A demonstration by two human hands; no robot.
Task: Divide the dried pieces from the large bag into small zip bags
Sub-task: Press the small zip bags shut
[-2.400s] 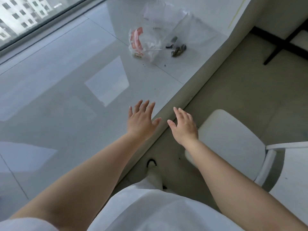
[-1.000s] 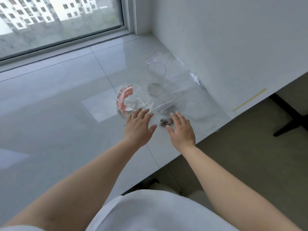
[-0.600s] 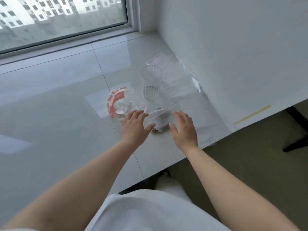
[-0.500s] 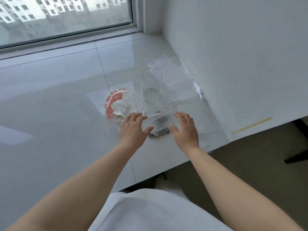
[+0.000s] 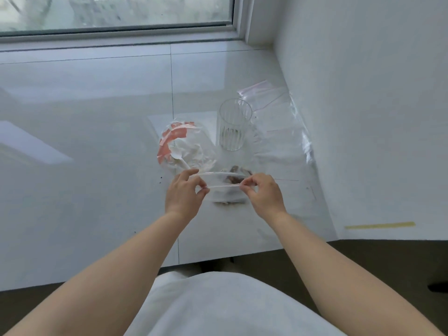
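A small clear zip bag [image 5: 225,190] is lifted just above the white sill, its mouth held apart. My left hand [image 5: 185,194] pinches the left end of its top edge and my right hand [image 5: 263,192] pinches the right end. Brown dried pieces [image 5: 234,177] show through the bag, and a few lie under it on the sill. The large crumpled bag [image 5: 184,146] with red print lies just beyond my left hand; a white plastic spoon [image 5: 179,158] rests on it.
A ribbed clear glass [image 5: 234,124] stands behind the zip bag. Several flat clear zip bags [image 5: 278,132] lie along the white wall at right. The window frame [image 5: 116,35] runs along the back. The sill's front edge [image 5: 242,253] is near my body.
Both hands went from hovering flat over the sill to pinching the small zip bag's top edge, lifting it and pulling its mouth apart. The view has moved closer.
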